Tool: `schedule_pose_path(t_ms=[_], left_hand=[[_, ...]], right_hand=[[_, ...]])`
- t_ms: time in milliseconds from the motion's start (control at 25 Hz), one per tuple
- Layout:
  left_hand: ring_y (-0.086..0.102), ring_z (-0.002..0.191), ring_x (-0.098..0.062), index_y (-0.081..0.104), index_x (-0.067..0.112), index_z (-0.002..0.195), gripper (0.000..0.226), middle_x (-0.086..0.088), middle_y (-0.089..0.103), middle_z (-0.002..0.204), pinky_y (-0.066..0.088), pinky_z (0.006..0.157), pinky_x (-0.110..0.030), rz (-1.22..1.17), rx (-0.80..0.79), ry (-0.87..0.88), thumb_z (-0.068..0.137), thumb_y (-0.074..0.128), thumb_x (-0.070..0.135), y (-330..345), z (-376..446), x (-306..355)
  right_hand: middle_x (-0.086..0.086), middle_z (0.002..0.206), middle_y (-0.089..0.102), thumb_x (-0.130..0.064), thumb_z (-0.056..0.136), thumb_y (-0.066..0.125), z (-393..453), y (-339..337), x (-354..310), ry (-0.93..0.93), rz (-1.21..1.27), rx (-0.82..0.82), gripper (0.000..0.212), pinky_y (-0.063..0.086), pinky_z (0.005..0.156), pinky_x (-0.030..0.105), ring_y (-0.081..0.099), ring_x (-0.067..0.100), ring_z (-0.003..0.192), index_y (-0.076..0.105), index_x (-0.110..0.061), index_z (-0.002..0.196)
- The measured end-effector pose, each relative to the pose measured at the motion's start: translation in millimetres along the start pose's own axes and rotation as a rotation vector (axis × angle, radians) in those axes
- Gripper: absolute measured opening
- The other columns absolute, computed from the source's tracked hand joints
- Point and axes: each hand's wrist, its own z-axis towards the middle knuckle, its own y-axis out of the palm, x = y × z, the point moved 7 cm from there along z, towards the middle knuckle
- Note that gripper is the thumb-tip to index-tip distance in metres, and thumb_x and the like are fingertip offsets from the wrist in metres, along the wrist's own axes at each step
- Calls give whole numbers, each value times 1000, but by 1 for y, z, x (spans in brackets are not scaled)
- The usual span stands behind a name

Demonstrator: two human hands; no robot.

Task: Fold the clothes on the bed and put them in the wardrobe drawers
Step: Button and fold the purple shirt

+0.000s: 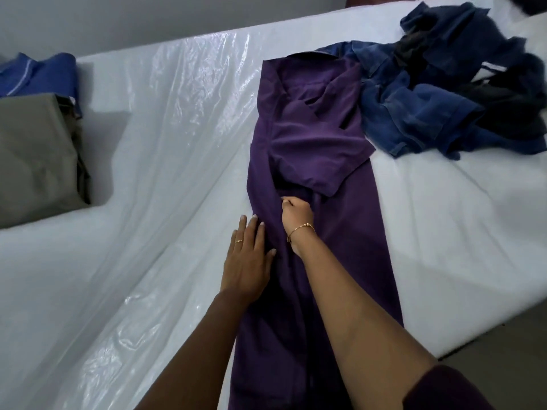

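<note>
A long purple garment (349,220) lies stretched along the white bed (461,208), its sides folded inward and one short sleeve laid across the chest. My left hand (248,255) lies flat with straight fingers on its left edge, pressing it onto the bed. My right hand (296,211) is curled and pinches a fold of the purple cloth near the garment's middle. A heap of unfolded dark blue and black clothes (461,84) sits at the far right, touching the purple garment's shoulder.
Folded clothes are stacked at the left: an olive-grey piece (35,155) in front and a blue one (44,75) behind. Crinkled clear plastic sheeting (165,137) covers the bed's left half. The bed's edge and the floor (509,344) lie at lower right.
</note>
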Motion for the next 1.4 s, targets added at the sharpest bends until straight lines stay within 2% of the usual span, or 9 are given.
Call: schedule_pose_path(t_ms=[80,200,320,400,560,840,1040,1200,1400], left_hand=[[38,133,-37,48,-2,132,67,-18,45,141,28,108,-48,42,-56,37,97,22,49,10,8,-4],[22,140,-33,32,2,140,74,-17,34,148,20,110,-54,84,-95,89,96,10,59,23,10,-4],[19,141,-31,23,4,142,78,-17,28,150,18,108,-53,78,-125,89,93,10,64,28,11,-4],[20,141,-31,20,5,144,82,-18,27,150,18,108,-54,74,-130,94,91,10,67,29,10,-4],[21,140,-34,20,7,144,89,-20,28,150,19,107,-56,89,-163,86,86,12,75,29,11,-5],[17,141,-36,29,7,141,97,-20,27,150,12,109,-59,104,-148,121,80,15,81,27,13,-4],[19,142,-29,32,16,144,79,-12,31,151,15,107,-60,54,-121,378,88,16,71,28,-6,24],[20,140,-29,31,15,142,68,-12,34,150,15,106,-59,62,-150,289,95,11,59,38,-27,33],[23,138,-31,31,13,139,64,-14,38,147,17,105,-59,94,-134,203,97,7,54,33,-57,33]], right_hand=[[4,73,57,-26,98,40,21,16,-14,71,108,-42,35,40,67,28,50,19,69,62,-3,82],[0,64,48,-44,94,47,47,28,-31,124,104,-86,43,38,60,26,43,12,60,53,-9,69],[10,96,66,-26,90,61,65,24,-44,17,269,79,28,47,78,29,56,16,83,64,1,98],[15,117,63,-20,90,60,64,4,-52,-80,150,306,33,43,88,28,58,23,100,58,2,115],[16,118,63,-25,98,44,67,-34,-69,-248,-166,529,34,37,71,28,59,32,104,52,-5,125],[18,120,61,-31,94,51,93,-35,-54,-191,-349,264,39,42,86,33,55,34,111,54,-4,122],[16,132,52,-19,88,62,55,-33,-40,-287,-222,312,58,39,96,30,50,28,121,38,-6,139],[14,102,59,-16,71,76,-3,-31,-17,-573,-649,536,52,45,66,39,55,32,86,61,-19,121],[12,103,61,-30,79,67,-56,-31,45,-621,-881,444,37,48,65,39,59,28,85,65,-26,115]])
